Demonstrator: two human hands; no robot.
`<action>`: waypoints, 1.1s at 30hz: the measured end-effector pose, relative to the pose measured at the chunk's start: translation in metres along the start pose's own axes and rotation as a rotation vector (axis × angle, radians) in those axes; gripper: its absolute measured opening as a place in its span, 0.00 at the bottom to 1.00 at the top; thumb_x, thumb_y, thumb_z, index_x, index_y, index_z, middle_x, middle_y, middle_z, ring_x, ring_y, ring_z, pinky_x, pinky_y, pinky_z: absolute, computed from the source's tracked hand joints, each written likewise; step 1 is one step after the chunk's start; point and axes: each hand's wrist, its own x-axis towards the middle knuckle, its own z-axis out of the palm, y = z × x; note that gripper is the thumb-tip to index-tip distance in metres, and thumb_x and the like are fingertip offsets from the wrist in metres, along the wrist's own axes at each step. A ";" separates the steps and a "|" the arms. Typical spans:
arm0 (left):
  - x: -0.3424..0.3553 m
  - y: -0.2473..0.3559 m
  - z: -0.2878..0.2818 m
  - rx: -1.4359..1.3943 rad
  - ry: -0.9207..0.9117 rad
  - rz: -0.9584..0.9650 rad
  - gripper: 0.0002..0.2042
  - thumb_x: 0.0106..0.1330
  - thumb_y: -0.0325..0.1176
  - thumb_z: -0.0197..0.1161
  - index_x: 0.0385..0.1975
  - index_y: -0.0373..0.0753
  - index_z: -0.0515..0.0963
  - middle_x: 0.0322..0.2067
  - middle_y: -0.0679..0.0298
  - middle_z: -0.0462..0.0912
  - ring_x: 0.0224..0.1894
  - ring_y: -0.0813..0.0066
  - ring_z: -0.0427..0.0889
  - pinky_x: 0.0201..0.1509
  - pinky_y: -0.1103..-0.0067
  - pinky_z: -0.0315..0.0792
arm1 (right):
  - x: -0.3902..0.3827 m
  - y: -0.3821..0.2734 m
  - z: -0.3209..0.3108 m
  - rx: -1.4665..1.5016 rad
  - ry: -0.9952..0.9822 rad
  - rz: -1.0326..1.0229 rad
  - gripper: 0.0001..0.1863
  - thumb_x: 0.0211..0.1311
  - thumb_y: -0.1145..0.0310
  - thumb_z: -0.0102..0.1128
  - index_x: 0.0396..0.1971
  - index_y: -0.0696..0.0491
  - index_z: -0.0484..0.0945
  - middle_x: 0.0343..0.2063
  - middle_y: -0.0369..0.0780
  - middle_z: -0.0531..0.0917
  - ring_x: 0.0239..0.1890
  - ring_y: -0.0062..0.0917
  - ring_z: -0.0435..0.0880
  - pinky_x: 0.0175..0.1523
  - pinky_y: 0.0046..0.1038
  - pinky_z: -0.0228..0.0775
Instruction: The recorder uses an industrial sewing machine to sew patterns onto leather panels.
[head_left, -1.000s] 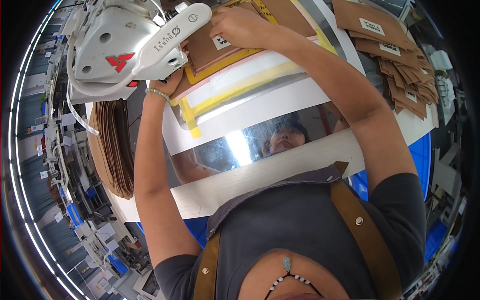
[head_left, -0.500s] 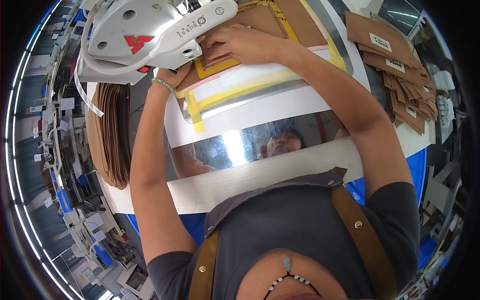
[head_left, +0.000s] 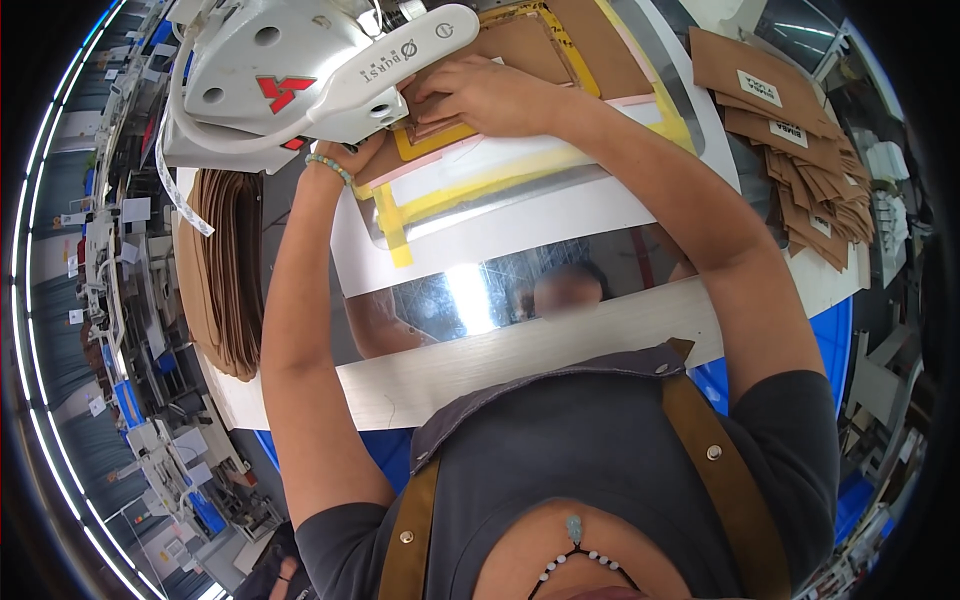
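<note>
A white sewing-machine-like head (head_left: 300,75) hangs over the far left of the work plate. Beneath it lies a flat template with yellow taped edges (head_left: 440,206) and a brown panel (head_left: 625,60) framed in yellow. My right hand (head_left: 480,93) rests on the brown material inside the frame, close to the machine head. Its fingers are spread and slightly bent, and nothing shows gripped in them. My left hand (head_left: 352,152), below a beaded bracelet at the wrist, reaches to the template's left edge under the machine head. The head hides most of its fingers.
Folded brown pieces (head_left: 222,280) stand stacked on the left. Overlapping brown pieces with white labels (head_left: 790,130) pile up on the right. A shiny metal plate (head_left: 430,285) and the pale table edge (head_left: 520,355) lie nearer me. A white strip (head_left: 178,190) dangles beside the machine.
The machine head appears slightly lower and further right in the picture. My right hand has shifted very slightly, still resting on the brown material. My left hand stays at the template's left edge.
</note>
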 end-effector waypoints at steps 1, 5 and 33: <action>0.001 0.001 0.000 -0.031 -0.002 -0.005 0.27 0.77 0.22 0.50 0.76 0.35 0.62 0.73 0.53 0.71 0.74 0.61 0.73 0.78 0.76 0.69 | 0.000 0.002 0.000 0.027 -0.005 0.027 0.20 0.70 0.75 0.57 0.55 0.44 0.89 0.61 0.34 0.83 0.67 0.37 0.76 0.74 0.39 0.66; 0.003 0.005 -0.002 -0.126 -0.003 -0.020 0.29 0.76 0.20 0.49 0.78 0.33 0.58 0.74 0.50 0.70 0.74 0.60 0.73 0.77 0.76 0.70 | 0.002 0.008 0.011 -0.023 0.138 -0.043 0.18 0.67 0.76 0.56 0.49 0.44 0.90 0.57 0.31 0.85 0.60 0.29 0.81 0.70 0.40 0.69; -0.033 0.020 -0.021 0.435 0.045 0.029 0.21 0.71 0.35 0.65 0.63 0.40 0.78 0.61 0.51 0.83 0.65 0.50 0.79 0.70 0.64 0.73 | 0.010 -0.013 -0.021 0.042 -0.091 0.067 0.18 0.69 0.77 0.55 0.51 0.48 0.90 0.58 0.36 0.84 0.63 0.34 0.79 0.71 0.39 0.69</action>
